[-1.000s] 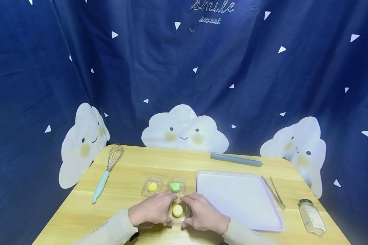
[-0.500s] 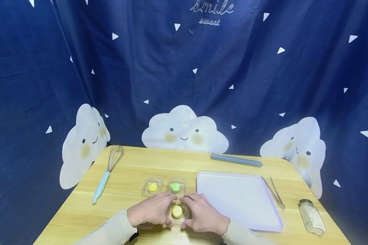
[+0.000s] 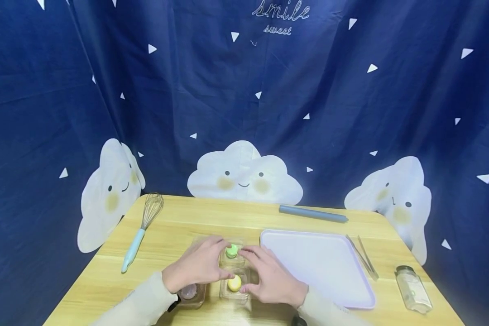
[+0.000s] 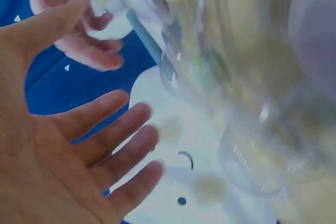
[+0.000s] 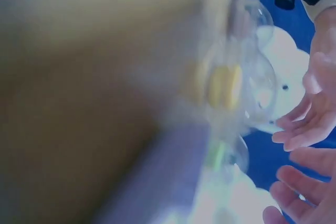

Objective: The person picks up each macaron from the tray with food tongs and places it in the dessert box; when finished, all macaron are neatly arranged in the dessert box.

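My left hand (image 3: 199,267) and right hand (image 3: 270,278) hover above a clear plastic box (image 3: 240,294) holding a pale yellow macaron (image 3: 234,284). Behind it, a green macaron (image 3: 231,251) sits in a similar box, between my fingertips in the head view. Another box, with a purple macaron (image 3: 189,291), lies by my left wrist. The left hand covers the box at the back left. Both wrist views show straight, parted fingers with nothing held: left hand (image 4: 100,150), right hand (image 5: 304,187).
A lilac tray (image 3: 318,267) lies right of the boxes, with tongs (image 3: 363,258) beside it. Further right rests a dark-capped jar (image 3: 414,290). A grey-blue rod (image 3: 313,213) lies at the back, a whisk (image 3: 136,244) at the left.
Both hands have come off the front box and shifted upward in view, the left one more. The purple macaron now shows, while the yellow one at the back left has become hidden.
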